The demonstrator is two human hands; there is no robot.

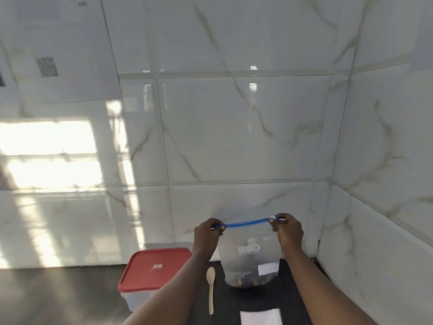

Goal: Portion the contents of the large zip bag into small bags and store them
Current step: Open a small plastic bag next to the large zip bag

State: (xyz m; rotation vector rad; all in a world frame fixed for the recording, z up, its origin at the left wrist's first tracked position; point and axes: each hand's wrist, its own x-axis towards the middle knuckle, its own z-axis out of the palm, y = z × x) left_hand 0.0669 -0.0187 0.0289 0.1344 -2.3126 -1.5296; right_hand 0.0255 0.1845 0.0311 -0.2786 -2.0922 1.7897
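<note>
Left hand (207,232) and right hand (287,229) each pinch one end of the blue zip strip (246,223), fingers curled. The large zip bag (250,254) stands upright on the dark counter (290,299). Its film looks limp, slippery and bottom-heavy, so the stiffer strip seems the surest hold.

Left hand (207,232): was bare, uncovered from fingertips to wrist.
Right hand (287,228): was bare likewise.
Forearms (302,273): both were uncovered as far as the view reached.
</note>
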